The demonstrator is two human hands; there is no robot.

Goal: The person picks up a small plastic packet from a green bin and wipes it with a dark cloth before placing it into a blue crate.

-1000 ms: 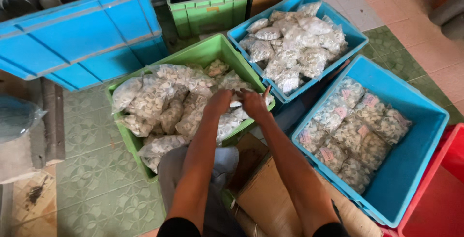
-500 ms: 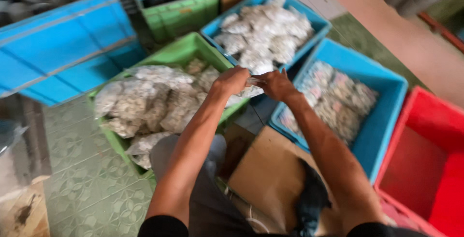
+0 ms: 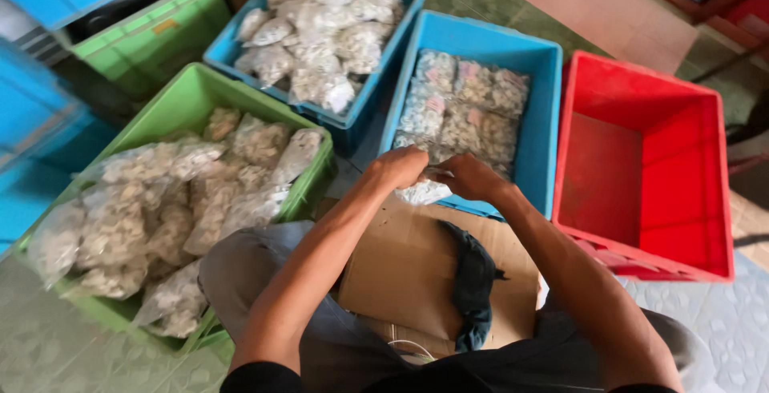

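Starting at the left, a green crate (image 3: pixel 172 108) brimmed with clear packets of pale pieces, and a blue crate (image 3: pixel 513 52) behind the hands held flat packets with pinkish labels. The left hand (image 3: pixel 398 167) and right hand (image 3: pixel 471 177) both pinched one small clear packet (image 3: pixel 423 193) above brown cardboard (image 3: pixel 408 273). A red crate (image 3: pixel 641 161) stood rightmost.

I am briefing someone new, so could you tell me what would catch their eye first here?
Both hands meet mid-frame, the left hand and right hand gripping one small clear bag above a flattened cardboard sheet. Around them stand crates: a green crate heaped with filled bags at left, two blue crates of bags ahead, and a bright red crate holding nothing visible at right.
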